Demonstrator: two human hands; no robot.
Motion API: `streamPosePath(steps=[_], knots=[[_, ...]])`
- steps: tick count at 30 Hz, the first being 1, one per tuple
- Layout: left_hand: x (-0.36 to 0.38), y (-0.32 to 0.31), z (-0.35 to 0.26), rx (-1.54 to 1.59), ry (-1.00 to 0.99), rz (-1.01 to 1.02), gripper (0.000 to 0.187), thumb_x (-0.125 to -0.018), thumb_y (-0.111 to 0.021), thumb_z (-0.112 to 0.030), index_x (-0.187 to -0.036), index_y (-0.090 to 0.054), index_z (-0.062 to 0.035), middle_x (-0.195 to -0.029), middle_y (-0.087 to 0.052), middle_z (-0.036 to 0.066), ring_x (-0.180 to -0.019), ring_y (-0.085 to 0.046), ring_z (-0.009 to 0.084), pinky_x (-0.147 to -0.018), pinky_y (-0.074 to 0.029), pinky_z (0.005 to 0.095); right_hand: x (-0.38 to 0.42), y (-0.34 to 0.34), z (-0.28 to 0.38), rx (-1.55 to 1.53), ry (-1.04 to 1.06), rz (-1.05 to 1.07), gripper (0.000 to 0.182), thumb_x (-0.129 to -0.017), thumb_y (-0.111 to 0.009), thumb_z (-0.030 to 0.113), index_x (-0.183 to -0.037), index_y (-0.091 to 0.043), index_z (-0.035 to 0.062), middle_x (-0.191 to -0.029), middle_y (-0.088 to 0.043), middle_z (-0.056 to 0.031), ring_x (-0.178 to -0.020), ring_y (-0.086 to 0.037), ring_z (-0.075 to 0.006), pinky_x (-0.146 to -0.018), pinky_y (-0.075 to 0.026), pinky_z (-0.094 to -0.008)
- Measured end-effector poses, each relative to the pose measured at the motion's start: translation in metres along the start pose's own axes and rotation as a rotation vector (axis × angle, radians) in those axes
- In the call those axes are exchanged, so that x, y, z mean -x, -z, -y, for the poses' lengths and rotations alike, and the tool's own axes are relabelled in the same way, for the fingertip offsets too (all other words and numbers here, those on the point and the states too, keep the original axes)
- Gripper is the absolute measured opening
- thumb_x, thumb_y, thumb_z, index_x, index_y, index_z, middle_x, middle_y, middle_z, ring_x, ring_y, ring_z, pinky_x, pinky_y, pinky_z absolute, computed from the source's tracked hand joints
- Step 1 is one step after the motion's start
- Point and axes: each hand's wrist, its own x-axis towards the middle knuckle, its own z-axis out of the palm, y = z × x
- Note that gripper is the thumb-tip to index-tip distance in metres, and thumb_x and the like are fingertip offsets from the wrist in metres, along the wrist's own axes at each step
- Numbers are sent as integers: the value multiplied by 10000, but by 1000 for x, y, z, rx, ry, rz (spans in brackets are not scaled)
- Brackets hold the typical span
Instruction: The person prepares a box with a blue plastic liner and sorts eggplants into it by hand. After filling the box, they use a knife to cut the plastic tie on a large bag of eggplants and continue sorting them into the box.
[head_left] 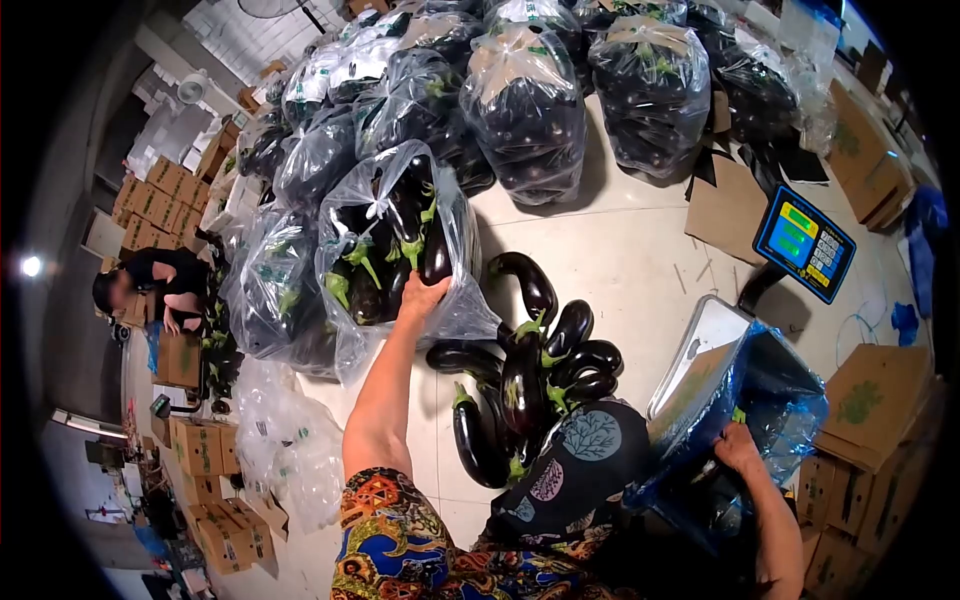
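Observation:
My left hand [426, 297] reaches into an open clear plastic bag [455, 230] of eggplants, its fingers closed round the stem end of an eggplant [407, 215]. On the other side, my right hand [738, 447] is inside a box lined with blue plastic [790, 390], closed near a green stem; dark eggplants lie below it, partly in shadow. The box rests on a scale platform [690, 350]. Between my arms, a loose heap of eggplants [522, 385] lies on the pale floor, beside a dark patterned cloth [590, 440].
Full bags of eggplants [525, 115] stand ahead and to the left. A scale display [805, 243] rises behind the box. Flattened cardboard [715, 210] and cartons [865, 400] lie right. Another person [165, 280] sits far left near stacked cartons [160, 205].

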Motion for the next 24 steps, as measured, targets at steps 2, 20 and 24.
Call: streamPosePath(steps=[2, 20, 24], knots=[[-7, -2, 8, -14, -19, -42, 782, -677, -800, -411, -1265, -506, 13, -1186, -608, 155, -1041, -601, 249, -889, -478, 353, -6, -7, -8, 33, -18, 14, 179, -766, -550, 109, -886, -639, 9, -920, -643, -254, -904, -613, -443, -782, -508, -453], [75, 131, -26, 866, 25, 309, 533, -864, -645, -385, -1237, -553, -16, -1129, -645, 110, -1000, -639, 210, -906, -516, 350, 43, 70, 83, -152, -103, 101, 312, -832, -656, 251, -986, -606, -16, -869, -637, -265, -867, -624, -430, -758, -489, -455], [132, 158, -15, 1099, -71, 325, 616, -849, -648, -433, -1303, -503, -42, -1248, -598, 138, -1118, -605, 263, -971, -506, 424, 53, 83, 98, -207, -13, 35, 262, -845, -653, 209, -949, -586, -22, -802, -635, -236, -771, -625, -405, -709, -489, -417]])
